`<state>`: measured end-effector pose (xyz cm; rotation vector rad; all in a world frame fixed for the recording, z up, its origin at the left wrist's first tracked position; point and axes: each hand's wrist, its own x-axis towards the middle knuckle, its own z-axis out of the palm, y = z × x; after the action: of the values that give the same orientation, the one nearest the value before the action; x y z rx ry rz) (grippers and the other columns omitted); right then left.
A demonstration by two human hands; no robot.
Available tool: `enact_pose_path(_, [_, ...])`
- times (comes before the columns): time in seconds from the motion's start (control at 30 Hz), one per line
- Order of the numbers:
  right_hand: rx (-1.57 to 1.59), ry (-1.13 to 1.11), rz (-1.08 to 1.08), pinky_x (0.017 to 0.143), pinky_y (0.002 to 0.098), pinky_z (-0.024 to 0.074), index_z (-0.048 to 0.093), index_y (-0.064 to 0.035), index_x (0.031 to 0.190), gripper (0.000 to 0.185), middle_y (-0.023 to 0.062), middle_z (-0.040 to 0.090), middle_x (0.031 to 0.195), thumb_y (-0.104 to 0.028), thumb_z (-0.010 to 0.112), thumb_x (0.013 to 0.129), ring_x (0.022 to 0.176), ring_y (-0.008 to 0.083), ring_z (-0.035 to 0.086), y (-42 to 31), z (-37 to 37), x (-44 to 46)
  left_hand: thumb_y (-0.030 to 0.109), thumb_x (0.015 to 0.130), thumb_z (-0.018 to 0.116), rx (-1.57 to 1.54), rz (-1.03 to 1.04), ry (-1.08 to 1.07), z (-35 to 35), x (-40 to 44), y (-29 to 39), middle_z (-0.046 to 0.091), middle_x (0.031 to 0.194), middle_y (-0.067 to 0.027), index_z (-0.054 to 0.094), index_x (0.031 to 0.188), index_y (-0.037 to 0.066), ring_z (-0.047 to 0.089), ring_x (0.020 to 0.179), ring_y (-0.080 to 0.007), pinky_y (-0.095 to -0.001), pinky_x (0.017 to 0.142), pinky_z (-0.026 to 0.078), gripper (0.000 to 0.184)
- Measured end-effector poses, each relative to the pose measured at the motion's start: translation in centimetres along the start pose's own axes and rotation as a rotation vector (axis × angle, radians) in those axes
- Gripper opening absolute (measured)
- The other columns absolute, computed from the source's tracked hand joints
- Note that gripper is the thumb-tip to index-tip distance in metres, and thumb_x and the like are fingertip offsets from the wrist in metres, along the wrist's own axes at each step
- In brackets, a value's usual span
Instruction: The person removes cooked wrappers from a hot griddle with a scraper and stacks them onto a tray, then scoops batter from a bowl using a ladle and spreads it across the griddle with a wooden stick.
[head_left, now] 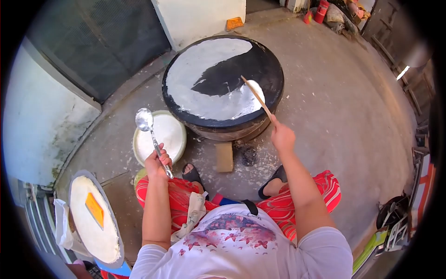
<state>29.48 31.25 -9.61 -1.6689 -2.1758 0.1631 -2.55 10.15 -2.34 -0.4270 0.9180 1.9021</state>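
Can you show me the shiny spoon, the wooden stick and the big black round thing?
Shiny spoon (144, 119): head view, on its bowl.
Wooden stick (256, 97): head view, along its shaft.
Big black round thing (262, 59): head view, bare dark top.

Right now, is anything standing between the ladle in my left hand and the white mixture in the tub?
Nothing visible. The ladle, held in your left hand, overlaps the tub's far-left rim in this view, and the white mixture lies uncovered. How high the ladle hangs, I can't tell.
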Motion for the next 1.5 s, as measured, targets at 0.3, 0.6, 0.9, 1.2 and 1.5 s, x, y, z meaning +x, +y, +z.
enact_pose_path(0.3, [0.135, -0.007, -0.422, 0.051, 0.0381, 0.0444, 0.051, -0.0270, 0.117, 0.051, 0.0075, 0.052, 0.064, -0.011, 0.056, 0.068, 0.054, 0.0279, 0.053, 5.5, 1.6, -2.2, 0.018, 0.091, 0.031, -0.066, -0.043, -0.005, 0.6, 1.1, -1.0, 0.042, 0.066, -0.0032, 0.046, 0.104, -0.001, 0.036, 0.046, -0.0079, -0.0188, 0.037, 0.032, 0.027])
enact_pose_path(0.6, [0.153, -0.083, -0.189, 0.052, 0.0362, 0.0462, 0.051, -0.0271, 0.117, 0.053, 0.0066, 0.058, 0.069, -0.010, 0.057, 0.067, 0.057, 0.0251, 0.056, 4.6, -0.1, 4.8, 0.020, 0.091, 0.031, -0.076, -0.034, 0.069, 1.6, 2.2, -2.1, 0.042, 0.065, -0.0018, 0.047, 0.104, 0.000, 0.035, 0.045, -0.0071, -0.0185, 0.036, 0.031, 0.028])
enact_pose_path(0.9, [-0.049, 0.029, -0.279, 0.052, 0.0371, 0.0462, 0.051, -0.0321, 0.116, 0.050, 0.0076, 0.059, 0.068, -0.013, 0.056, 0.070, 0.057, 0.0256, 0.057, 9.7, 1.0, 14.5, 0.022, 0.091, 0.031, -0.072, 0.012, 0.119, 2.5, 3.1, -3.2, 0.041, 0.064, -0.0002, 0.048, 0.106, 0.001, 0.034, 0.045, -0.0072, -0.0188, 0.036, 0.030, 0.030])
enact_pose_path(1.2, [0.123, 0.009, -0.447, 0.048, 0.0356, 0.0430, 0.053, -0.0302, 0.114, 0.052, 0.0061, 0.050, 0.058, -0.010, 0.057, 0.066, 0.054, 0.0245, 0.052, 17.2, 1.4, 14.2, 0.022, 0.091, 0.031, -0.090, 0.005, 0.129, 3.2, 3.7, -3.8, 0.041, 0.063, -0.0008, 0.048, 0.107, 0.000, 0.035, 0.045, -0.0078, -0.0201, 0.036, 0.030, 0.031])
enact_pose_path(1.5, [0.184, -0.128, -0.516, 0.054, 0.0347, 0.0456, 0.059, -0.0303, 0.105, 0.043, 0.0048, 0.059, 0.067, -0.011, 0.056, 0.067, 0.062, 0.0228, 0.058, 11.4, 1.9, 20.2, 0.023, 0.091, 0.031, -0.128, -0.005, 0.165, 4.2, 4.7, -4.2, 0.041, 0.062, -0.0008, 0.048, 0.105, 0.001, 0.035, 0.044, -0.0077, -0.0203, 0.036, 0.030, 0.032])
